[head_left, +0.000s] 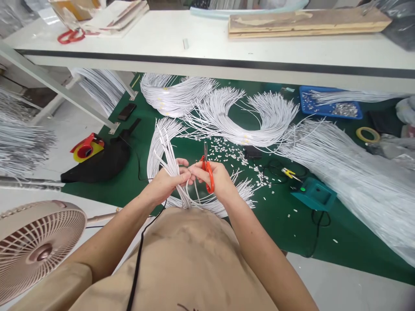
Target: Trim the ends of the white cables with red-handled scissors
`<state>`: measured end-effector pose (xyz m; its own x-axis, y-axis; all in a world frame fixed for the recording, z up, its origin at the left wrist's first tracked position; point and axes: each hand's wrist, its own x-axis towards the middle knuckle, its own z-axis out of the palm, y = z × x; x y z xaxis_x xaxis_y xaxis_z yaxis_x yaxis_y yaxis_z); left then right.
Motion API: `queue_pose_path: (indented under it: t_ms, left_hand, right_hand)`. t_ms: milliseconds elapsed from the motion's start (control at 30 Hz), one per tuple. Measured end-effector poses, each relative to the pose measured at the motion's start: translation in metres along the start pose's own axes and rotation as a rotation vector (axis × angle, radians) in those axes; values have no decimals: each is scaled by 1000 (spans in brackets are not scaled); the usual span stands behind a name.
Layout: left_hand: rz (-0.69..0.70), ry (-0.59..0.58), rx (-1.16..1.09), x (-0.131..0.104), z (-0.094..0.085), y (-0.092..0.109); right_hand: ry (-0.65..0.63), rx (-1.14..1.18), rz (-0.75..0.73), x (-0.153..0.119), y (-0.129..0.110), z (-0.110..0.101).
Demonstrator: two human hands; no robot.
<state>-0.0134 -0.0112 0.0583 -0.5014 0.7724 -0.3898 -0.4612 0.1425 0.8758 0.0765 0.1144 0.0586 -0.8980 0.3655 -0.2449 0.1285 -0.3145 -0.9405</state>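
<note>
My left hand (167,183) is closed around a bunch of white cables (169,157), whose ends stick up above the fingers. Its thumb and fingertips meet those of my right hand (218,176) in front of my body. Scissors with orange-red handles (210,178) hang in my right hand, blades pointing away from me. That hand's thumb and forefinger also pinch the end of a single looped cable, partly hidden by the fingers. A coil of white cables (152,151) curves on the green mat around and beneath both hands.
Several coiled cable bundles (256,136) lie beyond my hands, with small metal pieces (227,151) scattered nearby. On the right are a teal device (314,194), a blue tray (330,113) and plastic-wrapped cables (356,172). A shelf (207,47) spans the back; a fan (42,250) stands left.
</note>
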Motion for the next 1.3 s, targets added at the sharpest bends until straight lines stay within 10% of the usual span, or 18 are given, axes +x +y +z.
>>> queue_pose_path:
  t_ms: [567,1300]
  left_hand:
    - [92,159,189,-3,5,5]
    - [113,152,216,-9,4,5]
  right_hand:
    - [82,-1223,-76,-16,20,-14]
    - [121,-1483,-174,-26,17,0]
